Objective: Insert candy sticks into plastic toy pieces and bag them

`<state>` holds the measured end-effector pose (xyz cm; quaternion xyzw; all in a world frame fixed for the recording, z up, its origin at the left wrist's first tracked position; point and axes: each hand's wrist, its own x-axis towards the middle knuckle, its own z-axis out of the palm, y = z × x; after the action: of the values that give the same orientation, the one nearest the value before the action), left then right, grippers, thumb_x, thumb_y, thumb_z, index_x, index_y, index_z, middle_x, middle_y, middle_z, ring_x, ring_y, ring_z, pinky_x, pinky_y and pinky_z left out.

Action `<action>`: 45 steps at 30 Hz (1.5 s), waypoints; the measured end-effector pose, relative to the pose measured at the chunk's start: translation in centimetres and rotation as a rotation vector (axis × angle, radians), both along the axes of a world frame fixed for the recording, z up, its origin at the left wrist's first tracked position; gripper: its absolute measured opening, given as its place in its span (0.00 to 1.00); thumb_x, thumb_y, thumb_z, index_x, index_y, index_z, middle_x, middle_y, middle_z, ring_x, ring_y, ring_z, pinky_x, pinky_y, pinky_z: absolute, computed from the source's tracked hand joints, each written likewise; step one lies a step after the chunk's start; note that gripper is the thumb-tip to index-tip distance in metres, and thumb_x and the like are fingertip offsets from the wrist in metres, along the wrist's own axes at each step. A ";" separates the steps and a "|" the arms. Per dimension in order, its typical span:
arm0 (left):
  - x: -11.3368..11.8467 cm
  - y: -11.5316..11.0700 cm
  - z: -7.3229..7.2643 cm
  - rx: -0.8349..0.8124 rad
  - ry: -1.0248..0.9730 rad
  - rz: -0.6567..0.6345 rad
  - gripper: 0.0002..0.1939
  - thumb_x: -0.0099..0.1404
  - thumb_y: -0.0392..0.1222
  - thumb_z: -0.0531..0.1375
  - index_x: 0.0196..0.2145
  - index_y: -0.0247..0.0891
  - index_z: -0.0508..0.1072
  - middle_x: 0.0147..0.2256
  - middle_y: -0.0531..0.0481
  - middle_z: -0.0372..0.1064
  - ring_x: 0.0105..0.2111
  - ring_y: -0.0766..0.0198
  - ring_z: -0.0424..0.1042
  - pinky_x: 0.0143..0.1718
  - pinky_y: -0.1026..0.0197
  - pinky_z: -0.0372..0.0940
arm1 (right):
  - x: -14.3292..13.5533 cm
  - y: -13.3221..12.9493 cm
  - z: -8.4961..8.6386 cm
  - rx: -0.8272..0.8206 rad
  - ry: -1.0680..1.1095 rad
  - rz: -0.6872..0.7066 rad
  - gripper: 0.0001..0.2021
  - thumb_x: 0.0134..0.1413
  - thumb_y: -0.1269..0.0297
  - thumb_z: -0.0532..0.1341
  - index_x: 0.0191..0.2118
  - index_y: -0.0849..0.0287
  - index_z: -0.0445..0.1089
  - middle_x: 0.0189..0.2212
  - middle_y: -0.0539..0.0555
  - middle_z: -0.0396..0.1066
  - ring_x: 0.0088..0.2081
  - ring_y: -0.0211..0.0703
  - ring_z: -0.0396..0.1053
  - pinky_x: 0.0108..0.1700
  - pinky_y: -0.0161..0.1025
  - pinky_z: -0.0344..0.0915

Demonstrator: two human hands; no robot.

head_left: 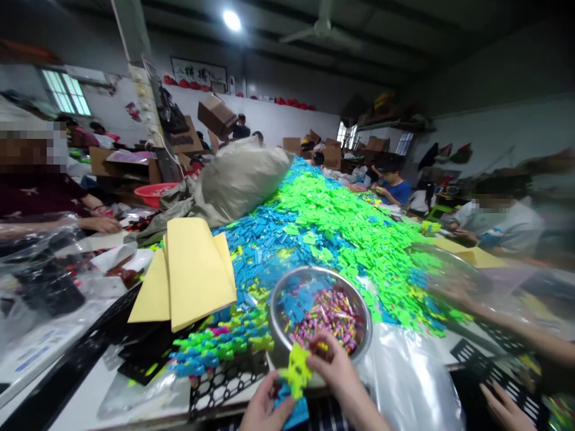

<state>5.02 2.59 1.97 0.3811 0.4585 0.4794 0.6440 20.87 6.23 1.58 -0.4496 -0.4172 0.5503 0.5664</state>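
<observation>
My left hand [266,404] is closed around a blue plastic piece [294,413] at the table's front edge. Above it a yellow-green plastic piece with holes [297,370] stands upright, apparently against the blue one. The fingers of my right hand [335,365] are bent together at the yellow-green piece's right edge, and their tips are partly hidden. Just beyond both hands is a steel bowl [366,335], holding small pink and multicoloured bits [330,311] and blue pieces [299,302]. Rows of assembled blue, green and yellow figures [220,347] lie left of the bowl.
A large heap of green and blue plastic pieces [341,221] spreads behind the bowl. Yellow card sheets [197,269] and a filled sack [242,179] lie to the left. Clear plastic bags [408,377] lie right. A co-worker's arm [503,329] reaches in from the right.
</observation>
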 end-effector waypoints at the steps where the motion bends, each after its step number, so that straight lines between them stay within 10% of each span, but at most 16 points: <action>1: -0.1 -0.3 0.3 -0.024 -0.010 0.018 0.26 0.40 0.51 0.68 0.37 0.37 0.70 0.38 0.44 0.73 0.42 0.54 0.70 0.45 0.56 0.63 | 0.6 0.5 0.7 0.002 -0.055 -0.061 0.18 0.31 0.60 0.69 0.32 0.57 0.64 0.28 0.49 0.67 0.29 0.39 0.66 0.29 0.34 0.60; 9: -2.2 -1.8 1.4 -0.157 0.038 0.068 0.22 0.46 0.47 0.65 0.37 0.38 0.64 0.26 0.54 0.70 0.26 0.66 0.69 0.30 0.65 0.63 | 3.8 3.3 3.4 0.224 -0.668 -0.287 0.20 0.42 0.59 0.63 0.44 0.57 0.65 0.44 0.57 0.67 0.48 0.50 0.62 0.50 0.46 0.57; 15: -3.2 -2.6 0.0 -0.157 -0.011 0.163 0.19 0.48 0.46 0.65 0.35 0.39 0.62 0.25 0.59 0.67 0.21 0.73 0.64 0.27 0.69 0.59 | -0.9 -3.5 1.5 -0.060 -0.242 0.028 0.12 0.50 0.57 0.58 0.39 0.58 0.69 0.28 0.51 0.71 0.30 0.40 0.67 0.35 0.37 0.61; 23: -2.7 -3.9 -2.1 -0.193 -0.015 0.206 0.16 0.48 0.44 0.64 0.30 0.38 0.62 0.27 0.57 0.67 0.27 0.69 0.66 0.34 0.65 0.61 | -4.2 -7.1 -3.0 -0.351 0.247 0.069 0.15 0.38 0.58 0.67 0.30 0.56 0.62 0.18 0.43 0.64 0.19 0.31 0.60 0.24 0.30 0.56; 45: -2.2 -4.0 -2.7 -0.319 -0.155 0.157 0.20 0.47 0.43 0.66 0.38 0.36 0.68 0.30 0.53 0.71 0.26 0.71 0.68 0.30 0.68 0.64 | -2.6 -8.0 -3.9 -0.453 0.142 0.312 0.14 0.40 0.57 0.66 0.33 0.61 0.73 0.17 0.46 0.66 0.18 0.29 0.59 0.20 0.29 0.54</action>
<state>2.85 -1.46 -0.77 0.1994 0.5059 0.4774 0.6902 18.28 -1.80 -2.30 -0.4554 -0.3070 0.7404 0.3876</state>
